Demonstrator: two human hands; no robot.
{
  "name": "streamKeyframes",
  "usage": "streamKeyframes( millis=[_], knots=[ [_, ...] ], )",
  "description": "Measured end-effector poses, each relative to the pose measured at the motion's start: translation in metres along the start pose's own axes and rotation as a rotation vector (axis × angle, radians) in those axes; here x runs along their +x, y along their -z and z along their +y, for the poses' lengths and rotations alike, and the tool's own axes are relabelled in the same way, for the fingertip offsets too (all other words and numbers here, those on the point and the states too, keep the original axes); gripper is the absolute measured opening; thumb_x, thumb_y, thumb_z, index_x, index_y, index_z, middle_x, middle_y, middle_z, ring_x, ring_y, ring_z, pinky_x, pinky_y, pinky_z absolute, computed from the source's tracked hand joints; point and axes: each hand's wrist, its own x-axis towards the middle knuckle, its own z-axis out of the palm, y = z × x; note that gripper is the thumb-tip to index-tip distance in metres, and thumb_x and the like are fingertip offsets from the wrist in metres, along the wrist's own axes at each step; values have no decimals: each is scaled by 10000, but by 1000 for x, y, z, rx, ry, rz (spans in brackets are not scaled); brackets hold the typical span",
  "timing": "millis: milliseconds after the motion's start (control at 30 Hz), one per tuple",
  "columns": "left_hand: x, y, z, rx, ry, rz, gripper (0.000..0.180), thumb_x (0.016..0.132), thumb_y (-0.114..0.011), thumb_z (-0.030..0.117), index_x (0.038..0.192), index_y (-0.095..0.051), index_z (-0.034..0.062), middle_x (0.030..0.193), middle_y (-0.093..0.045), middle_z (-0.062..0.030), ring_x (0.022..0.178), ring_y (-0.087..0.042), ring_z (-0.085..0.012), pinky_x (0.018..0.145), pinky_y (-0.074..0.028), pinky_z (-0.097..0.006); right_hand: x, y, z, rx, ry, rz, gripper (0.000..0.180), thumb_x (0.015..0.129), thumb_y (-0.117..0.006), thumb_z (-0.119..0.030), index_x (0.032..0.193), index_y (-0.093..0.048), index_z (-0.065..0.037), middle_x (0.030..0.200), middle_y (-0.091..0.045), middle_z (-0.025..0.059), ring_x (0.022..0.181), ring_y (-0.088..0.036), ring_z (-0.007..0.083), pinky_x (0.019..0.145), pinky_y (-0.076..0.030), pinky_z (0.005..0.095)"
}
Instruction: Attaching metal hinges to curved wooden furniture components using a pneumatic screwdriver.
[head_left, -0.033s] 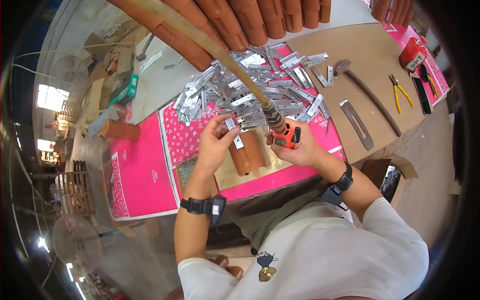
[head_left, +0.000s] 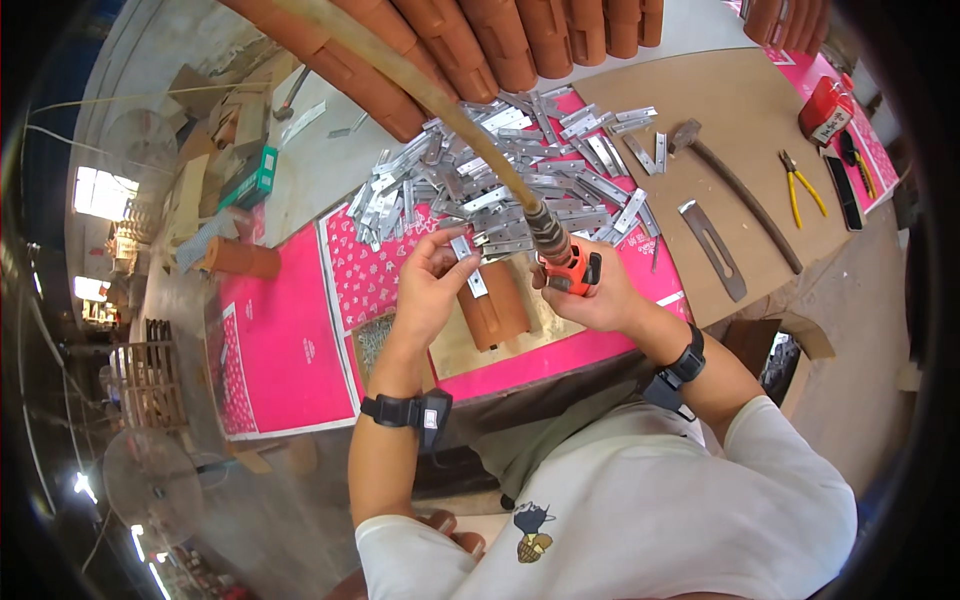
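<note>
My left hand (head_left: 436,284) pinches a small silver metal strip (head_left: 470,270) with holes between thumb and fingers. The strip lies along the top of a terracotta-coloured, rounded tile piece (head_left: 496,308), which rests on a tan board (head_left: 550,325). My right hand (head_left: 596,290) is wrapped round a red power screwdriver (head_left: 570,270). Its metal front part meets a thick tan hose or cord (head_left: 440,105) in the picture, which crosses from the upper left; whether they join is unclear. The tool's tip is hidden. Beyond both hands spreads a heap of similar metal strips (head_left: 500,180).
Several terracotta-coloured tiles (head_left: 510,50) line the far side. On the brown board at right lie a hammer (head_left: 740,185), a slotted metal blade (head_left: 715,250), yellow-handled pliers (head_left: 795,190) and a red container (head_left: 826,108). Small screws or nails (head_left: 376,340) fill a tray left of my wrist.
</note>
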Motion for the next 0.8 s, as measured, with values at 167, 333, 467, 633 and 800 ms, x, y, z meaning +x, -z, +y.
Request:
streamKeyframes(
  millis=[167,333,467,633,800],
  knots=[
    [-11,-3,-11,-80,29,6,382,910,-692,17,1272,-576,48,993,-682,-36,893,-623,-94,815,-497,-254,1,0,-6,-14,-82,-53,295,783,-678,-1,1064,-591,-17,927,-665,37,849,-626,97,765,-526,279],
    [-28,-5,-21,125,30,-20,366,918,-700,64,1257,-562,61,1080,-595,-14,1012,-574,-115,903,-496,-308,-1,-1,-4,11,-74,-29,286,796,-674,-6,1072,-599,-10,931,-666,48,861,-630,106,784,-529,288],
    [-39,-14,-14,118,32,27,366,936,-668,51,1282,-552,66,1096,-575,-21,1018,-567,-109,900,-495,-302,0,-1,2,30,-46,-39,288,797,-670,1,1078,-606,-10,928,-668,48,866,-634,109,789,-531,296],
    [-37,-21,-15,29,-7,79,393,928,-670,45,1304,-560,77,1123,-597,-32,1019,-576,-107,905,-491,-289,0,-6,1,40,-4,25,260,758,-699,-68,1011,-643,-54,773,-591,-5,688,-519,82,664,-466,262],
    [-38,-18,-14,-39,85,73,402,923,-672,39,1309,-569,87,1170,-615,-41,1056,-577,-112,929,-483,-291,-1,-2,-2,-31,-67,-34,282,791,-663,11,1068,-613,-7,916,-667,52,860,-635,117,784,-531,302]
  ],
)
